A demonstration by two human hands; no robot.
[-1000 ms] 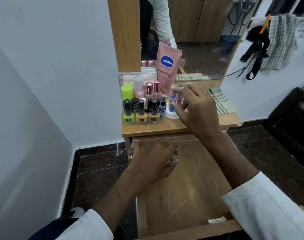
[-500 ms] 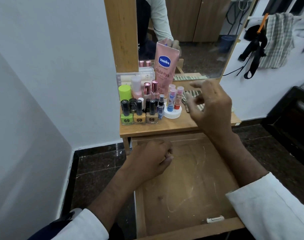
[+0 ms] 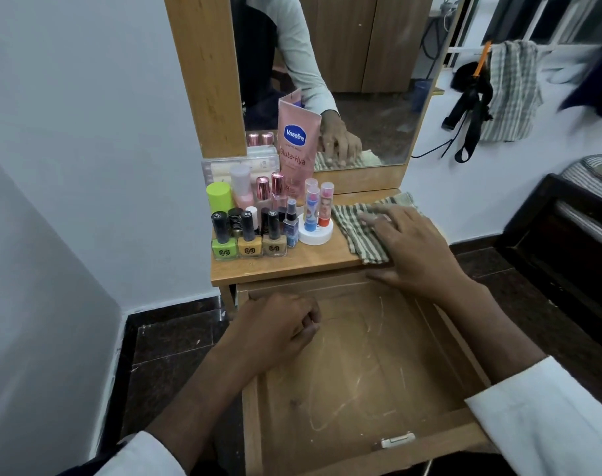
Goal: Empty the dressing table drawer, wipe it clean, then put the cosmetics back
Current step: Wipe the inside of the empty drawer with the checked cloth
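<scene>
The wooden drawer [image 3: 426, 441] stands pulled out with nothing in it, its bottom streaked with pale smears. My left hand [image 3: 275, 328] rests loosely curled on the drawer's left rim, holding nothing. My right hand [image 3: 409, 245] lies flat, fingers spread, on a striped green-and-cream cloth [image 3: 358, 235] on the dressing table top [image 3: 292, 266]. Cosmetics crowd the top's left side: a pink Vaseline tube [image 3: 296, 146], three nail polish bottles [image 3: 249, 240] in front, and lip balms on a white stand [image 3: 316, 225].
A mirror [image 3: 361, 80] rises behind the table and reflects my arm. The white wall is close on the left. A dark bed frame [image 3: 560, 235] stands at the right. A checked towel and black straps [image 3: 491, 94] hang on the right wall. Dark tiles cover the floor.
My right hand let go of the lip balms on the white stand, moved right and came down flat on the striped cloth. My left hand stayed on the drawer rim.
</scene>
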